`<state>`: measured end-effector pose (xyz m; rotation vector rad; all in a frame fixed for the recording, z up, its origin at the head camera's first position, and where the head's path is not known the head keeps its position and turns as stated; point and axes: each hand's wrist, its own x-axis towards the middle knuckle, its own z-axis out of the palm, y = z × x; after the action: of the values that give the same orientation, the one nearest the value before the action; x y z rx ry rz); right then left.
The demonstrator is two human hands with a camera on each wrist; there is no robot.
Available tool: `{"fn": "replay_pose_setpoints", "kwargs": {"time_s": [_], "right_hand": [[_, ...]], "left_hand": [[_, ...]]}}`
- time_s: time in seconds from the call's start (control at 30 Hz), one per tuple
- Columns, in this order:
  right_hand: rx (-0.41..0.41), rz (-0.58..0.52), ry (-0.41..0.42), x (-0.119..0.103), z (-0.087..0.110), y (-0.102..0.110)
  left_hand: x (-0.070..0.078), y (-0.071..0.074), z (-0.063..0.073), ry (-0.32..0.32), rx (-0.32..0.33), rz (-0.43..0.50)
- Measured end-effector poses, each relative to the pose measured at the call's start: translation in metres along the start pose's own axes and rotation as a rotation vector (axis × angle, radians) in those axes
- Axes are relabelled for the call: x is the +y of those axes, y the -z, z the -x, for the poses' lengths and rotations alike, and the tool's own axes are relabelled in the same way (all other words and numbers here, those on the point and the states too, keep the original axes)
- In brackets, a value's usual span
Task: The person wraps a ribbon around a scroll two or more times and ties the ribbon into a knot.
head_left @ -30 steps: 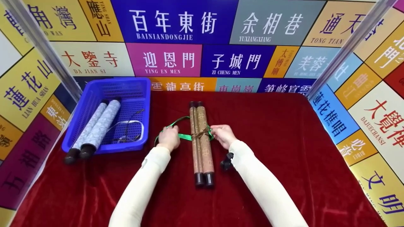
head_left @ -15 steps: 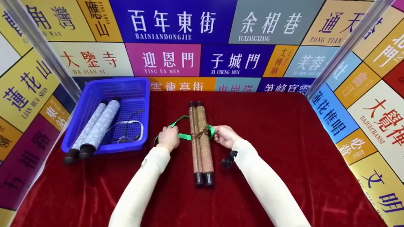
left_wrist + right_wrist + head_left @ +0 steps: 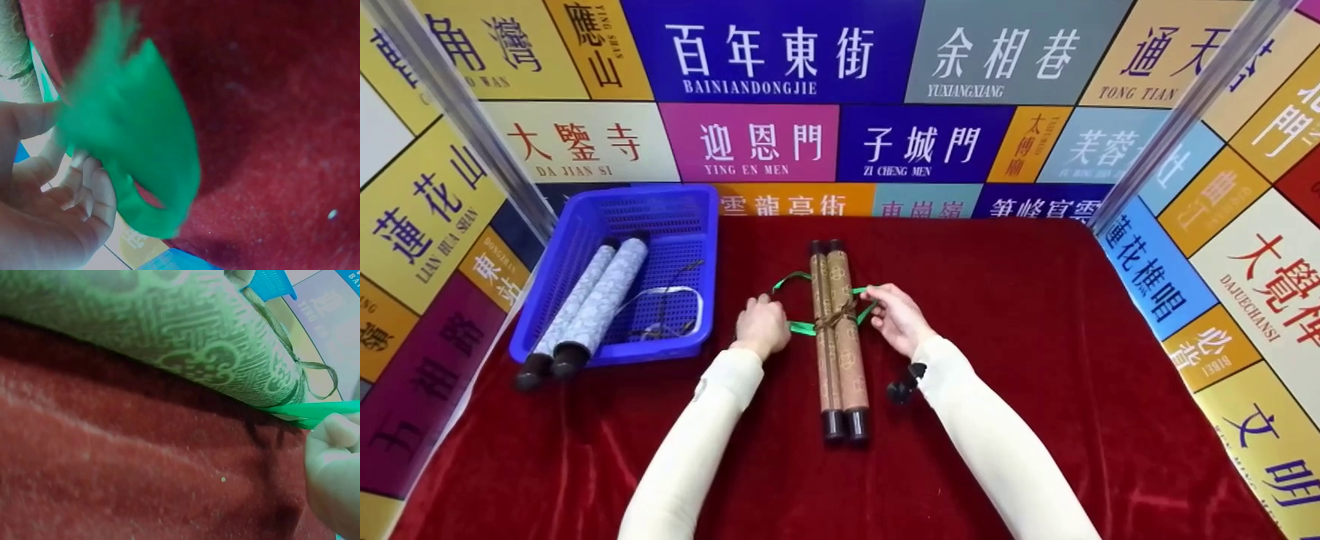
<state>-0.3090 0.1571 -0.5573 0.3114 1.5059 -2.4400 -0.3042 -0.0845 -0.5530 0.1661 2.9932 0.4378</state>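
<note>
We saw a dark red velvet-draped worktop [image 3: 997, 315], creased and softly shining in its folds. Behind it we faced a back wall [image 3: 769, 112] of multicoloured rectangular panels bearing Chinese characters and Latin capitals. Similarly lettered left [image 3: 427, 247] and right side walls [image 3: 1237, 217] flanked it, and shiny greyish posts [image 3: 1187, 112] marked both corners.

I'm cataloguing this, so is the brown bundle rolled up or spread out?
Rolled up: the brown bundle lies as two narrow tubes, a brown cord across both.
</note>
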Motion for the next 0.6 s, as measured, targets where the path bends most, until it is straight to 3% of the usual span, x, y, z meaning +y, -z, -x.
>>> {"fn": "replay_pose_setpoints", "kwargs": {"time_s": [0.23,0.43,0.6], "right_hand": [[0.081,-0.126,0.125,0.0045,-0.0018,-0.0032],[0.122,-0.196,0.101,-0.0007,-0.0025,-0.0006],[0.188,-0.166,0.098,-0.005,-0.0032,0.0022]], "left_hand": [[0.0018,0.0042,0.0012,-0.014,-0.049,-0.011],[0.0031,0.0027,0.0011,-0.027,-0.056,0.002],[0.0038,0.0008,-0.0005,-0.03,-0.049,-0.015]]}}
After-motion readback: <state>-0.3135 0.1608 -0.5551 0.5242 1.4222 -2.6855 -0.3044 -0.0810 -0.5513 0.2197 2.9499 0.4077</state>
